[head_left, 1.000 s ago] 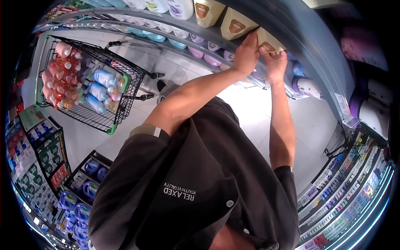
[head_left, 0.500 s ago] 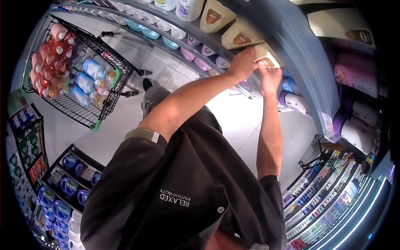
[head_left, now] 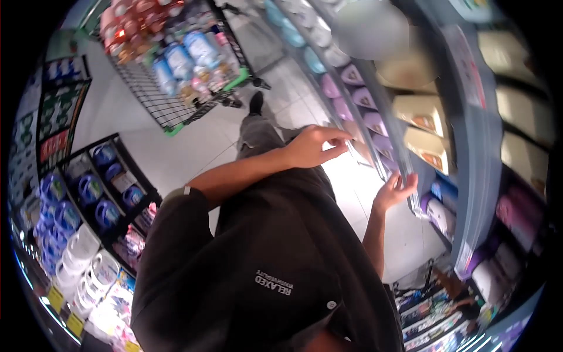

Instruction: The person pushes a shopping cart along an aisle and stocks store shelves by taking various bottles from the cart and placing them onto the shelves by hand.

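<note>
My left hand [head_left: 319,146] is in front of the shelf unit, its fingers loosely curved and apart, with nothing in them. To its right, my right hand [head_left: 397,190] is beside the shelf's front edge [head_left: 412,198], fingers spread and empty. Two cream bottles with brown labels, one [head_left: 419,113] behind the other [head_left: 427,151], rest on the shelf above my right hand. Purple-topped white packs [head_left: 440,217] lie just right of that hand. Lilac bottles [head_left: 375,123] line a lower shelf close to my left hand.
A black wire cart [head_left: 158,97] with green corners holds pink bottles [head_left: 138,23] and blue-and-white bottles [head_left: 179,58] at upper left. A rack [head_left: 120,152] of blue containers and white tubs [head_left: 82,243] stands at left. More shelving [head_left: 478,141] curves along the right.
Both hands have come away from the cream bottle they held and are lower and apart. That bottle now sits on the shelf. The view has turned, with the cart shifting right and up.
</note>
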